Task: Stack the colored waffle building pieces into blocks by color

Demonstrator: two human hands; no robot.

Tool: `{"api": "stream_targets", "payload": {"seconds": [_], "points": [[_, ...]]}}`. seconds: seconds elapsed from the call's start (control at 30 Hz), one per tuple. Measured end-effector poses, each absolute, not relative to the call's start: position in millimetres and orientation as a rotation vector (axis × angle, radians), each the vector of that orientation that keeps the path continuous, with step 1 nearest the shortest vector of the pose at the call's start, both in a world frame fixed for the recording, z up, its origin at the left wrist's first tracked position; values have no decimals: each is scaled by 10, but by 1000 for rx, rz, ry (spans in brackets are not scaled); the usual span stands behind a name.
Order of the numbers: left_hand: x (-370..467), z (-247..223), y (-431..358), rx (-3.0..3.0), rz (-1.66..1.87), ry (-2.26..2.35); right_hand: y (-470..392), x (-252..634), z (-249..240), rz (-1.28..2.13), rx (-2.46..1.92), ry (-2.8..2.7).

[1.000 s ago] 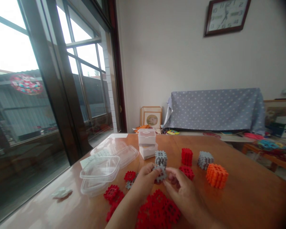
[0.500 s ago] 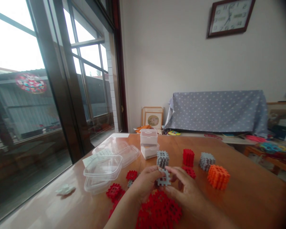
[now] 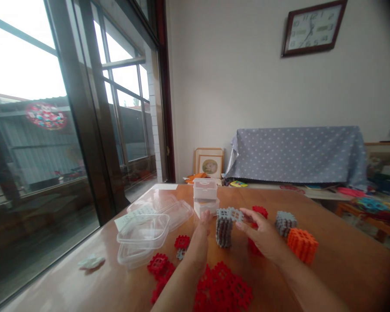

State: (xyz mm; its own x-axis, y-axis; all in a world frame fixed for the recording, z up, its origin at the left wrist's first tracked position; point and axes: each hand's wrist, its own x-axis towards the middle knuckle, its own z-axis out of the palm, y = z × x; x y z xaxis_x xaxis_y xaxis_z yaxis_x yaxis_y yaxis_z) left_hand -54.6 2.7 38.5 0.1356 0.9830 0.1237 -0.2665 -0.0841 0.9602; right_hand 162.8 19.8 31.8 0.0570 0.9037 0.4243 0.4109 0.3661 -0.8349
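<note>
My right hand pinches a grey notched square plastic tile between thumb and fingers, at the top right edge of a grey tile stack. To the left of that stack my left hand is raised edge-on, fingers stretched out, holding nothing and apart from the stack. Loose red tiles lie in a pile below and between my forearms. A stack of red tiles stands partly hidden behind my right hand.
An orange tile stack and another grey stack stand at the right. Clear plastic containers lie left, near a crumpled wrapper. Small lidded boxes are piled behind. More red tiles lie left of my left forearm.
My hands have parted. The right hand carried the grey tile from in front of the grey stack up to its top edge; the left hand let go of it and moved left.
</note>
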Motion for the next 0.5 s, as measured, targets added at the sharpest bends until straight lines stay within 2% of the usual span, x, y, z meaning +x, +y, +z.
{"api": "stream_targets", "payload": {"seconds": [0.2, 0.5], "points": [[-486, 418, -12, 1190, 1127, 774, 403, 1669, 361, 596, -1217, -1516], [-462, 372, 4, 1190, 1116, 702, 503, 1616, 454, 573, -1182, -1603]]}}
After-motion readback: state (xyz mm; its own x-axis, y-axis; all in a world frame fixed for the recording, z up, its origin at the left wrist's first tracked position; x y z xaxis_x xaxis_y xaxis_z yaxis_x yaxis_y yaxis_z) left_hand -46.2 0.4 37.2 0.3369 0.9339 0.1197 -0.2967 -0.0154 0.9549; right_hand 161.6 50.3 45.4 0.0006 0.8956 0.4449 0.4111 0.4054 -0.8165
